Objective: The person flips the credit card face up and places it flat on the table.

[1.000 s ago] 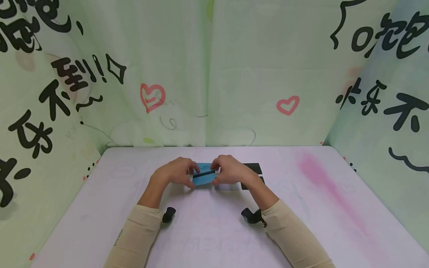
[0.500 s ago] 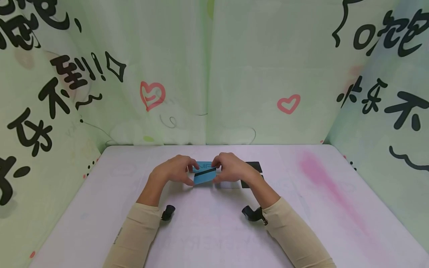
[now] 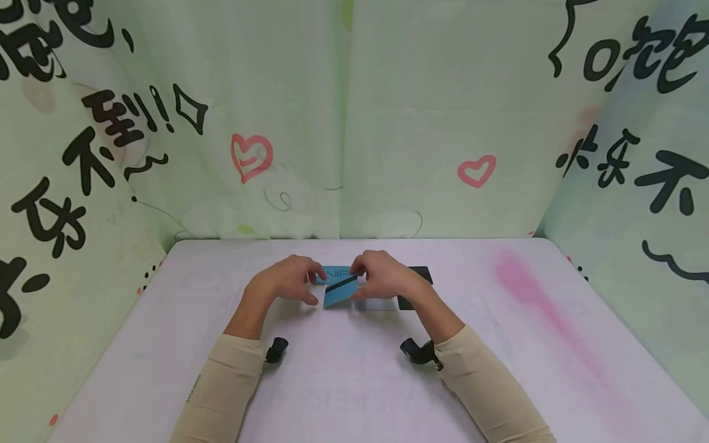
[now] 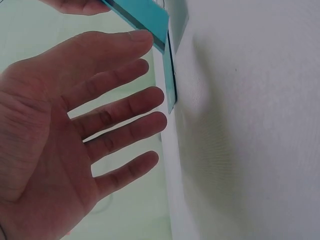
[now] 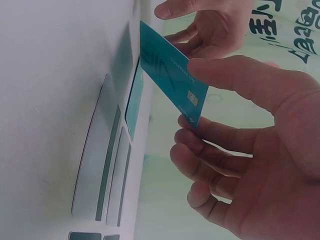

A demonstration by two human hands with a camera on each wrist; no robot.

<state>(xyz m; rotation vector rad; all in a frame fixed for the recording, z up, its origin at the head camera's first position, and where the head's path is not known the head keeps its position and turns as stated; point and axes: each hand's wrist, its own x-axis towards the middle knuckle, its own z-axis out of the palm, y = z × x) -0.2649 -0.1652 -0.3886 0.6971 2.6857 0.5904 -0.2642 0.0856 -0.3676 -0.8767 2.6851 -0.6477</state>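
My right hand (image 3: pixel 384 278) pinches a blue VIP card (image 3: pixel 341 291) at one end, between thumb and fingers. The card hangs tilted above the table, its dark stripe toward the head camera; a chip shows in the right wrist view, where the card (image 5: pixel 170 75) slants away from the thumb. My left hand (image 3: pixel 288 278) stays just left of it, with fingers spread and holding nothing; the left wrist view shows that palm (image 4: pixel 65 135) bare. Behind the held card, another blue card (image 3: pixel 334 271) with large letters lies on the table.
Right of the blue cards lie pale cards with a dark stripe (image 5: pixel 92 160), one beside another. Black cards (image 3: pixel 422 274) sit farther right, partly behind my right wrist. Fabric walls with writing (image 3: pixel 343 123) stand around the white table (image 3: pixel 354 381).
My left fingers have come off the card and drawn slightly left. The card, now in the right hand alone, tilts more steeply, its left end lower.
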